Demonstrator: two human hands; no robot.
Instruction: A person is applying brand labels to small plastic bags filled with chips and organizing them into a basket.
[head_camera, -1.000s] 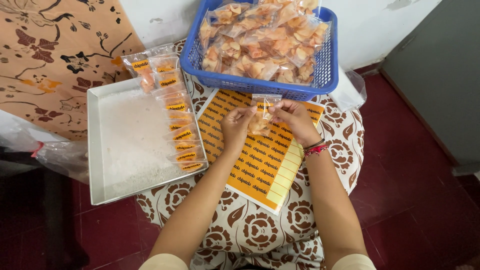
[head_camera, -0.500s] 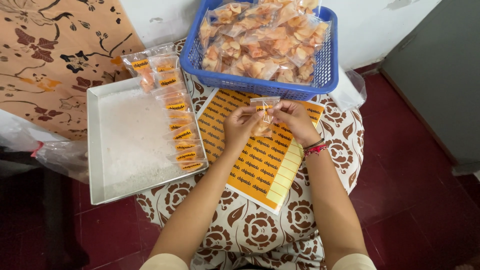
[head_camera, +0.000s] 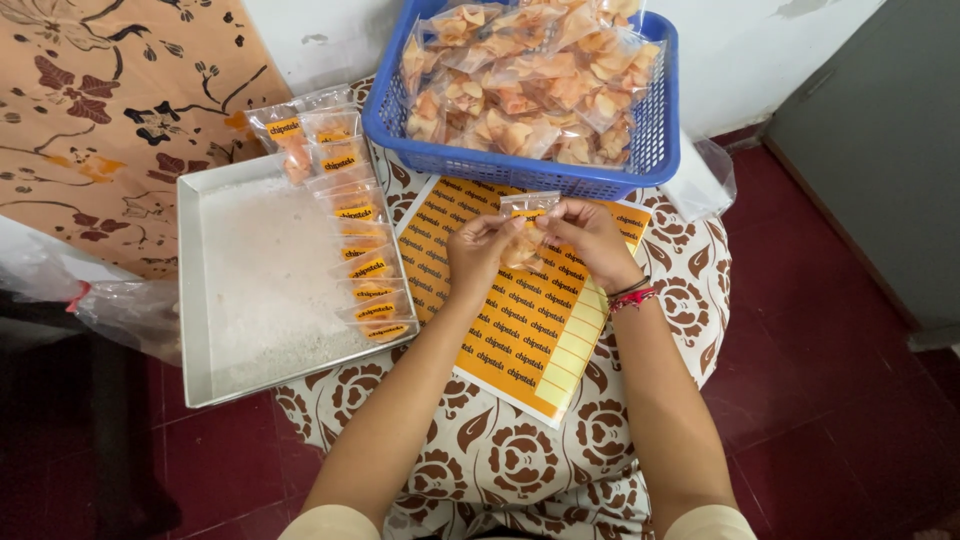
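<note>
Clear snack packet (head_camera: 524, 228) pinched between left hand (head_camera: 478, 250), right hand (head_camera: 588, 235)

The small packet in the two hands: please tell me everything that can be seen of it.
The small packet is a clear plastic bag with pale orange chips inside and an orange sticker near its top edge. It is held upright above the orange sticker sheet, just in front of the blue basket. The left hand pinches its left side and the right hand its right side; nothing else touches it.
</note>
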